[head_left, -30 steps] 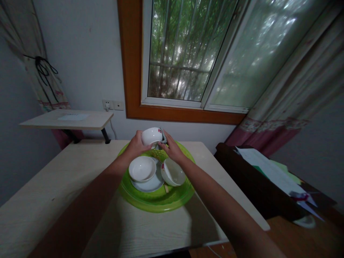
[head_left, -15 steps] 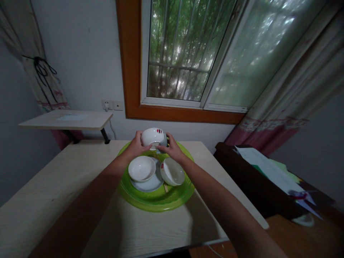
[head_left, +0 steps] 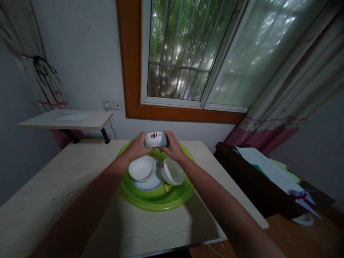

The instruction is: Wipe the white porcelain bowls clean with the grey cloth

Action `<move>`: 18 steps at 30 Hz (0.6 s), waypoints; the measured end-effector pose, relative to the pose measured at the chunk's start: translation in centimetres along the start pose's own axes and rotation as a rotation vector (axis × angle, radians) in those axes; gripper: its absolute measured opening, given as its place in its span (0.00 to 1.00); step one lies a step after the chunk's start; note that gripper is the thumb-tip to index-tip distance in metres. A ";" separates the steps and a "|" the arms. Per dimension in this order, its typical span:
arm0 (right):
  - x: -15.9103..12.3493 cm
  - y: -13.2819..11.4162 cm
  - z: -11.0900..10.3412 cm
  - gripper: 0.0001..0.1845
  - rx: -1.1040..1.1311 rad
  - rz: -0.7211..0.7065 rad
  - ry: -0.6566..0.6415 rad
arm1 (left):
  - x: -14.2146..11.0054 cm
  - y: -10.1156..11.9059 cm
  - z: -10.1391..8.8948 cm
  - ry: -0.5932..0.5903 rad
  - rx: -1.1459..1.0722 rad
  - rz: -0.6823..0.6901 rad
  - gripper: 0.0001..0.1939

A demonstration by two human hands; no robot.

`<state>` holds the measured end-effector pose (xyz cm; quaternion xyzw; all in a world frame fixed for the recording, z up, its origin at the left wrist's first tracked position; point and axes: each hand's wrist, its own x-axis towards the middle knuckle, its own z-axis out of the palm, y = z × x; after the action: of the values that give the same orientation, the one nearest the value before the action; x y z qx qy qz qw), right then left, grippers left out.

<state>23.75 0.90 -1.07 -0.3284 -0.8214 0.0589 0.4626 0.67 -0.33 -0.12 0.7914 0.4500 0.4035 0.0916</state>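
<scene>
Between my hands, over the far part of a green plastic basin, is a white bowl with a red and black design on its side. My left hand grips the bowl's left side. My right hand presses a grey cloth against its right side; part of the cloth is hidden by the fingers. Below, inside the basin, a second white bowl sits on a white plate. To its right a third bowl lies tilted. The tip of a thin light stick shows beside the plate.
The basin stands on a pale wooden table. A raised shelf with a paper sheet is at the back left. Behind is a window with an orange-brown wooden frame. Papers lie on a dark surface at the right.
The bowl has turned in my hands, so its red and black design has come round to face me. My right hand and the cloth have shifted along its right side. The basin's dishes stay put.
</scene>
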 end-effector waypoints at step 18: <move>0.3 -3.4 -0.2 0.42 -0.257 -0.220 -0.218 | 0.2 -0.1 0.4 0.009 0.044 -0.149 0.28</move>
<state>22.15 -1.59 0.55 -0.2846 -0.8983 -0.0623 0.3288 0.99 -0.04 -0.33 0.7558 0.5167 0.3892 0.1017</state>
